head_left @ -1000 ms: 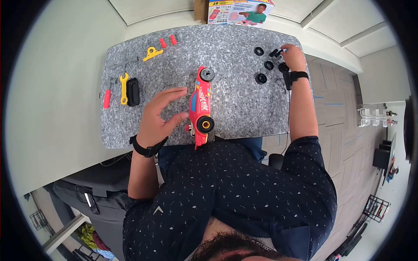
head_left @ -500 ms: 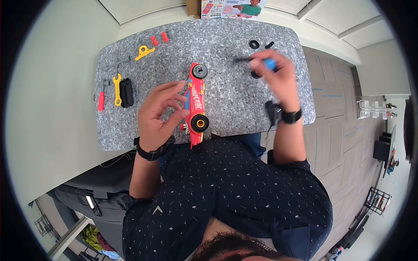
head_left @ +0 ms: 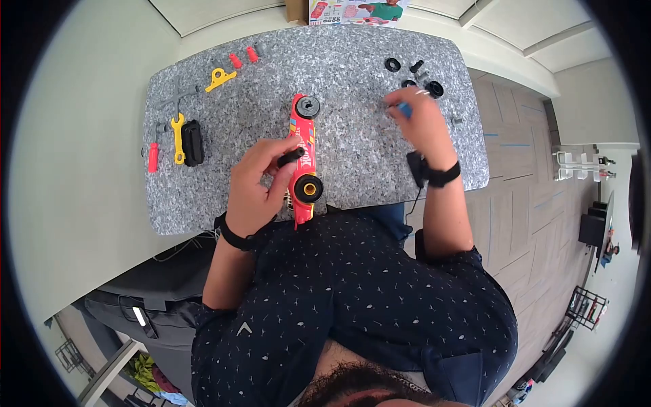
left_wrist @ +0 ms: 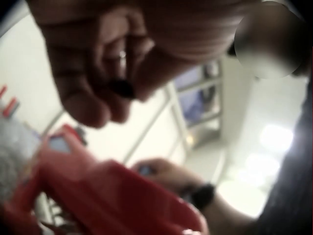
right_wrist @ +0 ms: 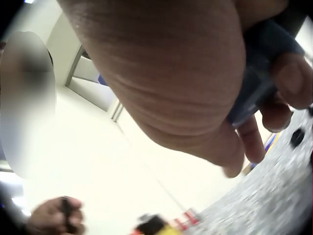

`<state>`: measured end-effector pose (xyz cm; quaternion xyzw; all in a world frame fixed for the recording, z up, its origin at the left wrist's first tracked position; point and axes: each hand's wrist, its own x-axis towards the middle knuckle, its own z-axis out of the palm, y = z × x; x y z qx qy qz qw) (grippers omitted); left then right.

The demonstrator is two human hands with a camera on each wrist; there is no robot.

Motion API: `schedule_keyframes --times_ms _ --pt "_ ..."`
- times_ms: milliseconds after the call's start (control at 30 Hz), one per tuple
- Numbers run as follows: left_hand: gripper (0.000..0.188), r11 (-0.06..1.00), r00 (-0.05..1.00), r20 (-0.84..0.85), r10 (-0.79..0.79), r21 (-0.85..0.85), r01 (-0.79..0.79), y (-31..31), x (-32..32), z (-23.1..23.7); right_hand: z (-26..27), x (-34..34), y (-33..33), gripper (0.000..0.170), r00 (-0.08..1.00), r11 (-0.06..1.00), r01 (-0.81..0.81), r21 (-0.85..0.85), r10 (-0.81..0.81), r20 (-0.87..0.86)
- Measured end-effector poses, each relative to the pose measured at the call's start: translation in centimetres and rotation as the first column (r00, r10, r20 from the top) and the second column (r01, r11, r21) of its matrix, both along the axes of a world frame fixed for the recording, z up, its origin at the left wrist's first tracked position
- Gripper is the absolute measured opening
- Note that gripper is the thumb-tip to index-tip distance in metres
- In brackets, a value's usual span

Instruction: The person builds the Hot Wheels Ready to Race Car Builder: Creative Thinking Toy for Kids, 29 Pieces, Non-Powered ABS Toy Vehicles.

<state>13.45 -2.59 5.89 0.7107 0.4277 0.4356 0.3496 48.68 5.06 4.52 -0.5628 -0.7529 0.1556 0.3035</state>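
One black peg (head_left: 291, 157) had reached the left hand (head_left: 256, 183), pinched. Two o'clock from the car (head_left: 304, 136), the right hand (head_left: 426, 125) clamped a blue object (head_left: 405, 109).

Left hand (head_left: 258, 183) and right hand (head_left: 424, 125) both gripping, well apart

In the head view the left forearm (head_left: 225, 275) slants up from the lower left, its hand just left of centre, thumb and fingers bent into a pinch. The right forearm (head_left: 445, 217) stands nearly upright at right of centre; its hand sits higher in the frame, tipped to the upper left, fingers curled. The right wrist view shows that hand large across the upper middle, fingertips bent at the right. In the left wrist view the left hand, blurred, spans the top, fingers pointing down.
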Motion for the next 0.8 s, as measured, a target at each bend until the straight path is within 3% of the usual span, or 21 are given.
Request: schedule_keyframes --times_ms 33,133,233,333,433,533,633,667,767,800 --pt "0.038 1.000 1.000 -0.009 0.005 0.024 -0.004 0.1 -0.5 0.1 -1.1 2.2 1.3 0.027 0.992 0.994 0.101 0.029 -0.103 0.077" --pt "0.035 0.999 0.999 0.007 0.035 0.006 -0.035 -0.4 -1.5 -0.3 -3.5 6.8 4.1 0.032 0.959 0.981 0.184 0.059 -0.192 0.207" --pt "0.035 0.997 1.000 0.016 0.018 -0.077 -0.016 -0.6 -2.4 -0.5 -5.0 7.8 5.4 0.034 0.967 0.996 0.052 0.067 -0.067 0.246" --pt "0.033 0.998 0.999 -0.035 0.011 -0.055 -0.013 -0.5 -2.8 -0.2 -6.1 7.7 6.4 0.034 0.952 0.999 0.040 0.018 -0.044 0.303" --pt "0.028 0.995 0.996 0.087 0.027 -0.099 -0.018 -0.9 -2.8 -1.4 -5.6 7.4 6.8 0.038 0.940 0.993 0.076 -0.095 -0.040 0.338" --pt "0.023 0.974 0.948 0.315 0.033 -0.223 0.040 -1.5 -2.6 -1.3 -6.7 7.4 6.8 0.042 0.932 0.996 0.080 -0.029 -0.065 0.358" --pt "0.017 0.971 0.948 0.314 0.045 -0.236 0.032 -1.7 -3.6 -2.4 -7.4 7.1 6.3 0.044 0.926 0.997 0.065 0.043 -0.076 0.369" --pt "0.020 0.977 0.970 0.240 0.037 -0.211 0.015 -1.9 -3.6 -2.4 -7.5 7.2 6.3 0.043 0.932 0.996 0.031 0.084 -0.059 0.357" --pt "0.032 0.989 1.000 0.016 -0.006 -0.147 0.008 -2.4 -3.3 -1.5 -6.7 6.7 6.0 0.042 0.892 0.978 0.201 0.049 -0.204 0.402" --pt "0.039 0.990 0.998 -0.057 -0.034 -0.141 0.026 -2.5 -3.1 -1.0 -6.2 6.6 5.8 0.039 0.911 0.978 0.179 0.109 -0.206 0.358"
